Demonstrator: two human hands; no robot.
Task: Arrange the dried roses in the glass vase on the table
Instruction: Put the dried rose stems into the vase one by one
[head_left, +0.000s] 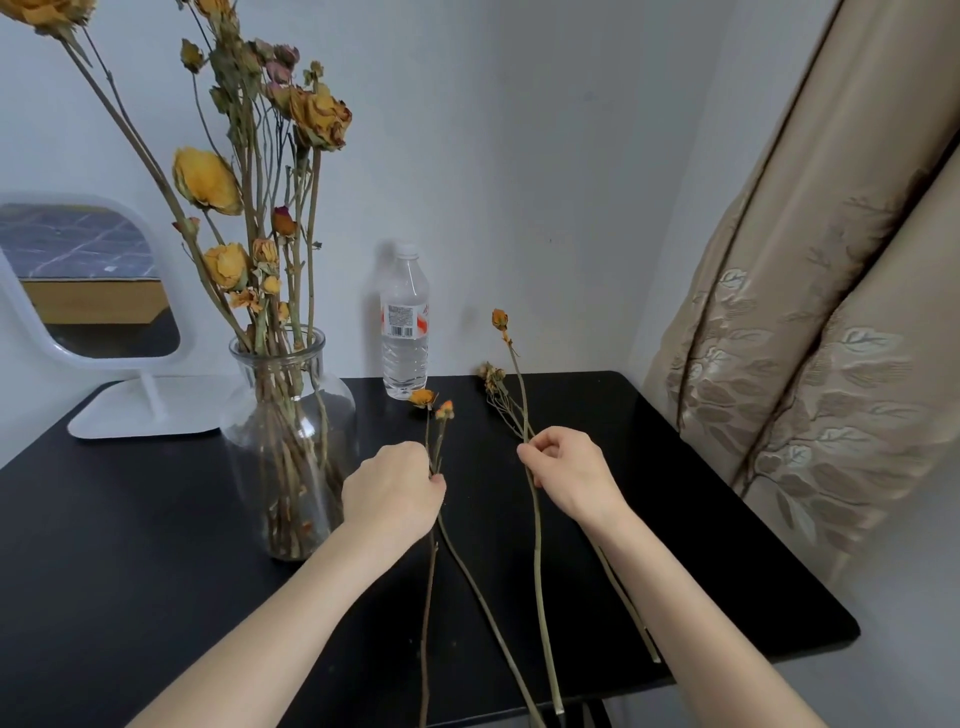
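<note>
Nearby, bottle (404, 332) and mirror (88, 280) flank the vase (340, 415)

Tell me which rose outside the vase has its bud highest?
The orange-budded rose in the right hand; its bud shows against the wall; the left hand's two roses and the withered rose sit low over the table.

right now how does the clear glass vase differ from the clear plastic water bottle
The clear glass vase is wide-bodied and open-topped; the clear plastic water bottle is slim and capped. The vase holds many dried roses; the bottle holds none and bears a red-and-white label. Both stand upright on the black table.
</note>
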